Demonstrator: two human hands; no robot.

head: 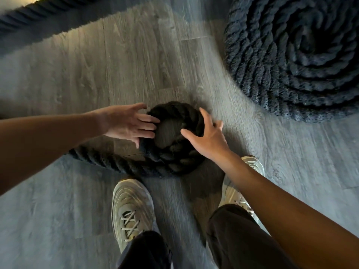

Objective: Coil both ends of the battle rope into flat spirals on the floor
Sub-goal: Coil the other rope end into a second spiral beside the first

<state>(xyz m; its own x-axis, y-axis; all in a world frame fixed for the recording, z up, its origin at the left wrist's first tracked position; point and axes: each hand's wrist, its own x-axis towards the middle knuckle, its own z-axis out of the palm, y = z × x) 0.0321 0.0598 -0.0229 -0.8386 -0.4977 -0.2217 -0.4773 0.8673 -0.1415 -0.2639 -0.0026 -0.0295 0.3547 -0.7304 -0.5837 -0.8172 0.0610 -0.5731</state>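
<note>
A small tight coil of thick black battle rope [174, 158] lies on the grey wood floor just ahead of my feet. Its loose run [101, 158] trails off to the left. My left hand [128, 123] has straight fingers laid against the coil's left side. On the coil's right side my right hand [207, 136] rests with spread fingers, the thumb over its middle. A large flat spiral of the same rope [295, 61] lies at the upper right. Another stretch of rope [35, 14] crosses the top left corner.
My two pale sneakers stand just behind the small coil, the left one [132, 208] and the right one [239, 193] partly under my right arm. Bare wood-look floor [120, 61] separates the small coil from the rope at the top left.
</note>
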